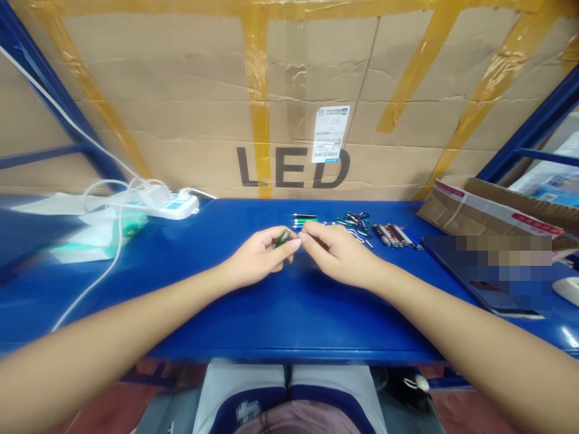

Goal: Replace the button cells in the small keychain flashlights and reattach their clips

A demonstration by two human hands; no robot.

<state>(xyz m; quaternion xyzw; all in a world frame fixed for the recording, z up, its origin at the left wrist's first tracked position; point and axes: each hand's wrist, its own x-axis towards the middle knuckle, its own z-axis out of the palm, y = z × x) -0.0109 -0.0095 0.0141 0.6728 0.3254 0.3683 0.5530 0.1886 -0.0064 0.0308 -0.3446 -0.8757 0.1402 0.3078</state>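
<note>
My left hand (pixel 256 258) is closed around a small green metal tube with a silvery end (pixel 283 237), held tilted between thumb and fingers above the table. Pressed together, the thumb and index finger of my right hand (pixel 344 256) meet the tip of my left thumb; whatever they pinch is hidden or too small to name. Just behind the hands lie several slim green, blue and black tubes (pixel 305 221), partly covered by my right hand. To their right is a loose pile of coloured carabiners (pixel 355 220). Beyond that, several short cylinders with silver ends (pixel 393 235) lie in a row.
A blue table (pixel 217 307) backs onto a large taped cardboard box (pixel 190 108). On the left are a white power strip (pixel 174 207) with cables and a green-white packet (pixel 99 235). An open carton (pixel 493 208) and a dark flat device (pixel 465 271) stand on the right.
</note>
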